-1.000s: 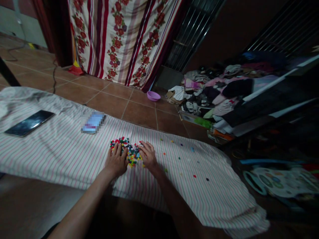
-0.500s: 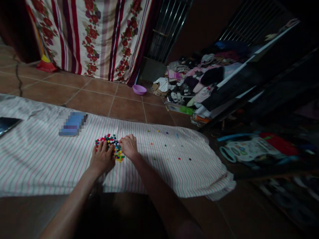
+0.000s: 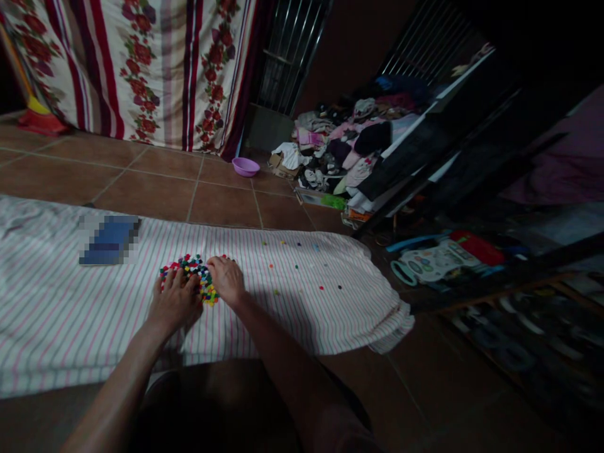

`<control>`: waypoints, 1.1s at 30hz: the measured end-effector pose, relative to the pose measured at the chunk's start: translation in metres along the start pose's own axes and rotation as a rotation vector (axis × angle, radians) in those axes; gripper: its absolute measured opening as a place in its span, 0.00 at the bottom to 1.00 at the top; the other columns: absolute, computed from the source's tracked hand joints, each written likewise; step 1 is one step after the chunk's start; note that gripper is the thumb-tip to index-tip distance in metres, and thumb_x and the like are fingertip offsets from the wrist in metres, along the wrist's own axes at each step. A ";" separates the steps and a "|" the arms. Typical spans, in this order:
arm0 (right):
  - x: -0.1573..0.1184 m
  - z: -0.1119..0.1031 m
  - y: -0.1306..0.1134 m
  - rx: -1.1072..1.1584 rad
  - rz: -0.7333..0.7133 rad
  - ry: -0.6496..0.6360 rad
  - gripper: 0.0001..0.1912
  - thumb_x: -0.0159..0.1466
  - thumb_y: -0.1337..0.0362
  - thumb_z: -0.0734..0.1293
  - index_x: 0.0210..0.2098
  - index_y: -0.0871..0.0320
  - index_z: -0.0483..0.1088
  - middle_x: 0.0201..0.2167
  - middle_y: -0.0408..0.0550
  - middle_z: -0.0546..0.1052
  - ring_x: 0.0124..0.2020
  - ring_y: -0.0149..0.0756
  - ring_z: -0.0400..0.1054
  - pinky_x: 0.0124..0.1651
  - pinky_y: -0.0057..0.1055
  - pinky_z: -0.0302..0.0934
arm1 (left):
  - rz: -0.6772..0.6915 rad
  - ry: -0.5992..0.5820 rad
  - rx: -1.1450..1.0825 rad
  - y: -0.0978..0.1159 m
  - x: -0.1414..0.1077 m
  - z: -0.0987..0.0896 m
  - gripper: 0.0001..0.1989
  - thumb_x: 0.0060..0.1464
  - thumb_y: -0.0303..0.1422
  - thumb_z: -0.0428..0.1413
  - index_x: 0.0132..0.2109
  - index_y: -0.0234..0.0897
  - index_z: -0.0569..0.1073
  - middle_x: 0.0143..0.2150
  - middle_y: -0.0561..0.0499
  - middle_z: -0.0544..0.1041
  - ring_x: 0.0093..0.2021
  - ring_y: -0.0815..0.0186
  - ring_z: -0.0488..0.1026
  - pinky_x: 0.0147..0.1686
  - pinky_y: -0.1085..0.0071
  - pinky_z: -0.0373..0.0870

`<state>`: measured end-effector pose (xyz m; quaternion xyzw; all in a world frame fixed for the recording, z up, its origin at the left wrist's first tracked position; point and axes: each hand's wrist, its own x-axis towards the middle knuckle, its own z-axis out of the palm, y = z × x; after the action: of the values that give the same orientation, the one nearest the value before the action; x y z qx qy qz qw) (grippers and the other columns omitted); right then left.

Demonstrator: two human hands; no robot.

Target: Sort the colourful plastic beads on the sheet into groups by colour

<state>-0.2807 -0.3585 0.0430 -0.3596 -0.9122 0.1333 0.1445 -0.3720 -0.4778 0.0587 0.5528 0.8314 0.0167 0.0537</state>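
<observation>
A pile of small multicoloured pieces [image 3: 207, 290] lies on the striped cloth [image 3: 117, 314]. My left hand [image 3: 175, 299] rests over the pile's near left side, its fingers spread on the pieces. At the pile's right edge is my right hand [image 3: 227, 280], fingers bent down and pointing left; whether a piece is under the fingertips is hidden. A few red pieces show just beyond its knuckles. Farther right, several single pieces lie spaced apart in rows, among them a red one [image 3: 321, 288], a black one [image 3: 340, 287] and an orange one [image 3: 271, 266].
A blurred blue rectangular object [image 3: 109, 241] lies on the cloth to the left. Beyond the cloth, a purple basin [image 3: 246, 167] stands on the tiled floor, near a heap of clothes [image 3: 340, 141]. A floral curtain [image 3: 165, 69] hangs behind.
The whole view has shifted, so the scene sits farther left. My right hand has moved slightly over the pile's right edge, and red pieces now show beyond it. My left hand stays on the pile.
</observation>
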 end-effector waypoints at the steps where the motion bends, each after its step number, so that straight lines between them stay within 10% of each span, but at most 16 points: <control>1: -0.001 0.000 -0.001 0.034 0.004 0.015 0.10 0.70 0.65 0.59 0.43 0.53 0.71 0.41 0.45 0.77 0.44 0.36 0.68 0.48 0.32 0.59 | 0.000 0.004 0.007 0.001 0.000 -0.002 0.24 0.58 0.38 0.45 0.60 0.39 0.67 0.67 0.37 0.60 0.68 0.46 0.54 0.63 0.49 0.51; 33: -0.146 -0.040 0.139 0.352 0.266 0.550 0.12 0.63 0.66 0.59 0.39 0.57 0.73 0.38 0.51 0.75 0.39 0.38 0.70 0.42 0.34 0.67 | 0.050 0.018 0.117 0.034 0.007 -0.004 0.26 0.59 0.39 0.45 0.62 0.35 0.67 0.67 0.34 0.60 0.70 0.43 0.51 0.63 0.48 0.52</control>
<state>-0.0781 -0.3563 0.0073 -0.4672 -0.7474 0.2041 0.4260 -0.3443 -0.4584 0.0651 0.5755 0.8173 -0.0256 0.0135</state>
